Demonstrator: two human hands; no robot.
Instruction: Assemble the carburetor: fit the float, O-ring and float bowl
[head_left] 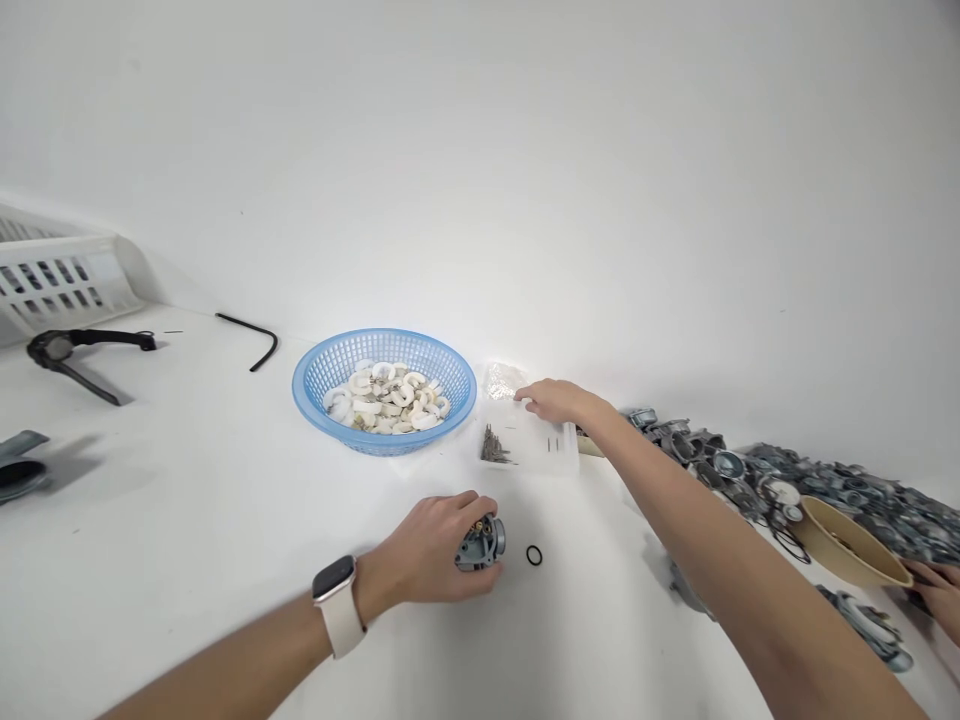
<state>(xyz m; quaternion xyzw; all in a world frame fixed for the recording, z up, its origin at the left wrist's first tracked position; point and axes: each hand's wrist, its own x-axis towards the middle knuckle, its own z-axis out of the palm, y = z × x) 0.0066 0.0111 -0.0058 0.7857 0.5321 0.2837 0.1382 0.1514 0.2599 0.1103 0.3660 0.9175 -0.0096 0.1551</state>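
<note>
My left hand (442, 550) is wrapped round a grey metal carburetor body (480, 545), with brass parts visible in its open side. Just right of it a black O-ring (534, 555) lies on the white table. My right hand (555, 400) reaches into a shallow white tray (536, 462), its fingers curled together by the back section of small clear or whitish pieces (502, 381). Whatever the fingertips pinch is too small to make out. Thin metal pins (492, 446) lie heaped in the tray's front left, with a few loose ones beside them.
A blue basket (300, 385) of white C-shaped floats stands left of the tray. Carburetor parts (810, 480) pile up at right, near a tan bowl (862, 570) and another person's hand (937, 595). Far left are a white crate (67, 285) and a black tool (64, 347).
</note>
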